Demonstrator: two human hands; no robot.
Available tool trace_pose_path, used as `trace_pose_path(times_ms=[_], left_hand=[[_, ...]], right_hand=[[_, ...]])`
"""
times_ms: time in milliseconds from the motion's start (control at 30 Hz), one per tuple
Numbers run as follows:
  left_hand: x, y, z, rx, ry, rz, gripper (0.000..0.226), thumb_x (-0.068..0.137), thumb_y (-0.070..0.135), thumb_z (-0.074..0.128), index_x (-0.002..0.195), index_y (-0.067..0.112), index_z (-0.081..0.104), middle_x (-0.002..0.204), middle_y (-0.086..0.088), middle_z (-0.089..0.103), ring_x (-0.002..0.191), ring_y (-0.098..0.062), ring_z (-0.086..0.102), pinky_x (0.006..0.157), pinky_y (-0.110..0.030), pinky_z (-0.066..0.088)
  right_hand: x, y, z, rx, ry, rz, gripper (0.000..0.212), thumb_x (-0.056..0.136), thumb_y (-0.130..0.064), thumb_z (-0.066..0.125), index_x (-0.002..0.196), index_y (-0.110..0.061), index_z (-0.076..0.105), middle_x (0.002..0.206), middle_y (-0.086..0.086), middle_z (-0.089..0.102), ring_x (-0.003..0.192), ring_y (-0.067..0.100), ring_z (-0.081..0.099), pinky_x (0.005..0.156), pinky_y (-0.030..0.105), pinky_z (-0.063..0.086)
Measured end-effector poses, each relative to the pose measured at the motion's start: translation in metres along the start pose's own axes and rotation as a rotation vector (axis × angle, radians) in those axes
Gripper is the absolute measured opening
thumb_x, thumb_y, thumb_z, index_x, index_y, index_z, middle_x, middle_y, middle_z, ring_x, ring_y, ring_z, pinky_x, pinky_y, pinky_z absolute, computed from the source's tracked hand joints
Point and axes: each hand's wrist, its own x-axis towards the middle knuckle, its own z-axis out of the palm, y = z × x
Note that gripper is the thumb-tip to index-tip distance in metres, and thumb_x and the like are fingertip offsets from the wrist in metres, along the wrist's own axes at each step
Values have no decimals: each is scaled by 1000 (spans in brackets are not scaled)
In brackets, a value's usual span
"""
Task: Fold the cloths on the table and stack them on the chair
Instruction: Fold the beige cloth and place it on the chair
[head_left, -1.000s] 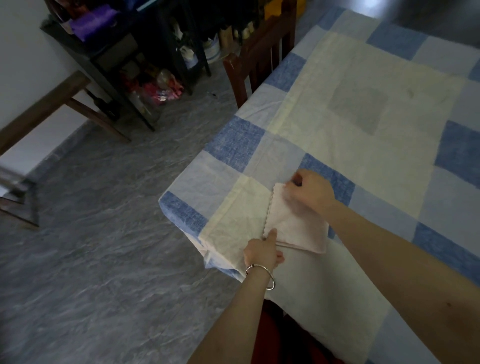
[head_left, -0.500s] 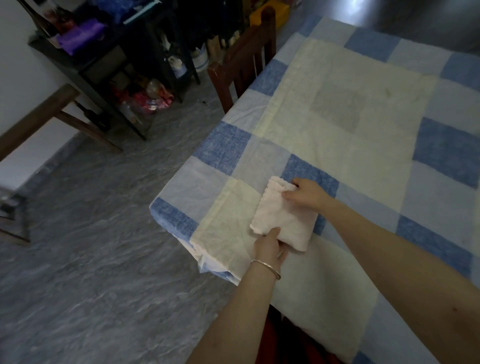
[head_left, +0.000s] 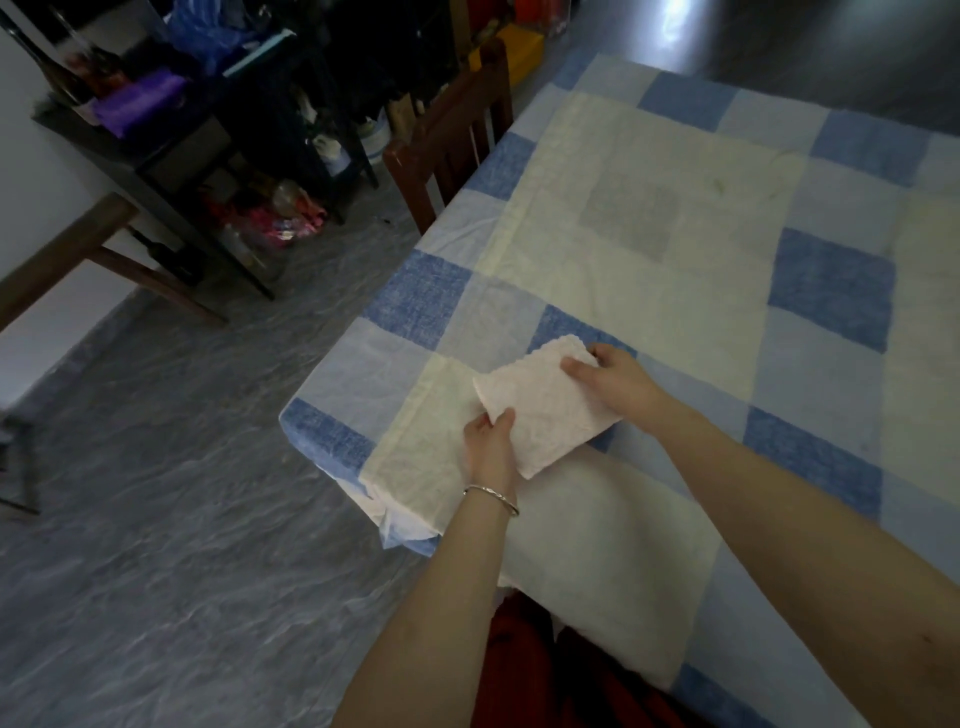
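Observation:
A small folded pink cloth (head_left: 545, 410) with a scalloped edge is held just above the near left corner of the table (head_left: 675, 218), which wears a blue, pale blue and cream checked tablecloth. My left hand (head_left: 488, 441), with a bangle on the wrist, grips the cloth's near edge, thumb on top. My right hand (head_left: 610, 379) pinches its far corner. A dark wooden chair (head_left: 452, 140) stands pushed in at the table's left side, its seat hidden.
A dark shelf unit (head_left: 208, 135) crowded with bottles, bags and jars stands at the back left on the grey floor (head_left: 156, 519). A wooden bench leg (head_left: 78, 249) slants in at the left. Red clothing shows below my arms.
The pink cloth lay flat on the table with both hands on it. Now both hands have lifted it off the tablecloth and turned it slightly; the view has shifted a little.

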Motion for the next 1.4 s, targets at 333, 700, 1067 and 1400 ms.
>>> trace_pose_path(times_ms=[333, 700, 1067, 1400], left_hand=[[-34, 3, -1, -40, 94, 82, 38, 86, 2, 59, 121, 3, 43, 105, -13, 57, 95, -24, 56, 84, -36, 50], [-67, 2, -32, -9, 145, 139, 40, 85, 7, 62, 122, 3, 46, 105, -11, 57, 94, -24, 57, 86, -36, 49], [-90, 8, -96, -94, 234, 152, 38, 84, 11, 62, 120, 9, 50, 114, -11, 60, 100, -24, 57, 91, -36, 49], [-115, 15, -202, -247, 365, 182, 44, 76, 6, 69, 116, 0, 53, 114, -18, 62, 100, -33, 61, 95, -49, 49]], right_hand=[[-48, 11, -11, 216, 10, -29, 33, 92, -29, 55, 121, -14, 55, 119, 7, 61, 105, 24, 59, 91, 35, 47], [-81, 13, 4, 160, -23, -115, 27, 91, -26, 56, 115, -15, 55, 115, 10, 62, 99, 27, 61, 86, 36, 49], [-113, -24, 48, 49, -133, -185, 37, 92, -26, 55, 126, -13, 48, 114, 13, 58, 104, 29, 58, 86, 36, 47], [-167, -73, 129, -67, -259, -302, 40, 93, -30, 52, 131, -17, 43, 128, 9, 53, 113, 30, 54, 92, 39, 47]])
